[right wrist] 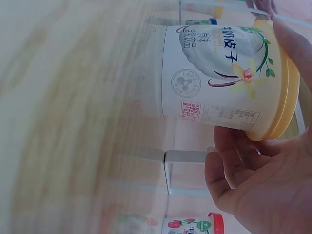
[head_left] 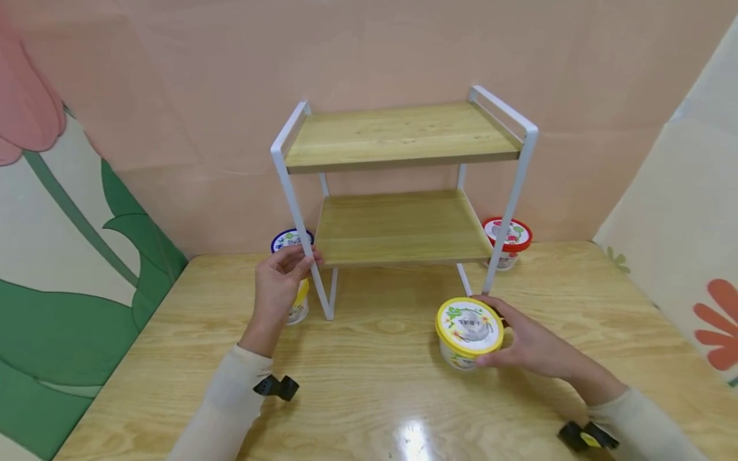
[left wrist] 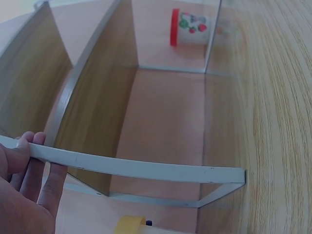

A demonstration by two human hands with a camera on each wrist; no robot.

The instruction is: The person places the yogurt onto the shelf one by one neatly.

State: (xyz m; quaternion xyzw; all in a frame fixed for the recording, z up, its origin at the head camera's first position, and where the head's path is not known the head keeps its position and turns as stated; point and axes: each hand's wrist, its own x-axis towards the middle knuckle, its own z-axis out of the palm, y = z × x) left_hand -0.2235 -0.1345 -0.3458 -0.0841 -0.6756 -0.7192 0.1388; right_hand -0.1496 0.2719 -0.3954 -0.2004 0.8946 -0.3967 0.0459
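Looks like wood across the tabletop (head_left: 357, 397), smooth and glossy, with a bright glare. Shows wood grain, duller, on the shelf boards (head_left: 398, 134). Looks like smooth painted metal along the white frame (head_left: 516, 186). Reads as smooth plastic on the yellow-lidded tub (right wrist: 219, 73); looks like matt cloth at the sleeves (head_left: 225, 397). Appears matt and faintly creased on the pink backdrop (head_left: 375, 57).

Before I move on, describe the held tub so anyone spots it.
Find the shelf on the table. By its right front leg, the right hand grips a yellow-lidded tub. The other yellow-lidded tub, left of the shelf, is unheld.
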